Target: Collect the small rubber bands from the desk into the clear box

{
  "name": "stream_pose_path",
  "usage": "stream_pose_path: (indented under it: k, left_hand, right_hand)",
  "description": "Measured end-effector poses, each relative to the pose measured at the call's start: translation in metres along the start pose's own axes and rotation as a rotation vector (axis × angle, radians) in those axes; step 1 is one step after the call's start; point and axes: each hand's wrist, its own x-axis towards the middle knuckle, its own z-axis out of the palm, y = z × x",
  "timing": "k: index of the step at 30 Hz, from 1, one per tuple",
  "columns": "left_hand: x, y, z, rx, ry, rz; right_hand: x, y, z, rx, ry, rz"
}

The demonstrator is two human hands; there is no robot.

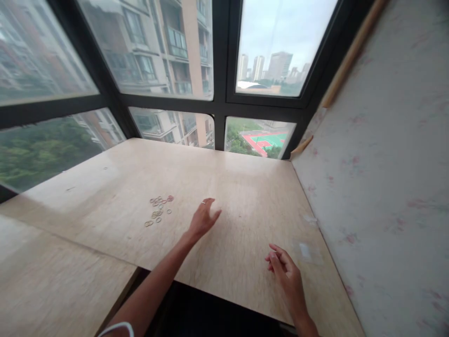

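Observation:
Several small rings (158, 214) in pale, yellowish and reddish tones lie in a loose cluster on the light wooden table (245, 187). To the right of the cluster is my left hand (205, 219), thumb and fingers apart, with nothing seen between them; a ring shows on one finger. My right hand (285, 267) hovers near the table's front right part, thumb against the curled fingers. Whatever it may hold is too small or hidden to make out. Neither hand touches the cluster.
Clear tape-like pieces (305, 252) are on the table at the right, beside a wall (386, 178) with floral paper. Dark-framed windows (220, 84) stand behind the table. A dark opening (206, 309) lies below the front edge. A seam crosses the tabletop at the left.

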Motion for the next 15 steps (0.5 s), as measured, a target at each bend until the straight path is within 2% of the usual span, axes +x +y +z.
stream_pose_path:
  k: [3, 5, 7, 11, 13, 15]
  left_hand:
    - [0.007, -0.084, -0.059, 0.118, 0.104, -0.172]
    - [0.009, -0.137, -0.101, 0.234, 0.12, -0.356]
    - [0.011, -0.183, -0.141, 0.285, 0.134, -0.449]
    - [0.016, -0.261, -0.211, 0.362, 0.13, -0.616]
    - [0.021, -0.293, -0.235, 0.396, 0.134, -0.712]
    - [0.028, -0.32, -0.251, 0.425, 0.137, -0.811]
  right_hand:
    - [-0.001, 0.001, 0.016, -0.073, -0.083, -0.013]
    - [-0.001, 0.003, 0.026, -0.12, -0.133, -0.032]
    - [0.0, 0.005, 0.036, -0.147, -0.169, -0.043]
    - [0.004, 0.004, 0.064, -0.168, -0.199, -0.061]
    - [0.007, 0.0, 0.082, -0.176, -0.223, -0.068]
    - [0.01, -0.005, 0.099, -0.203, -0.24, -0.075]
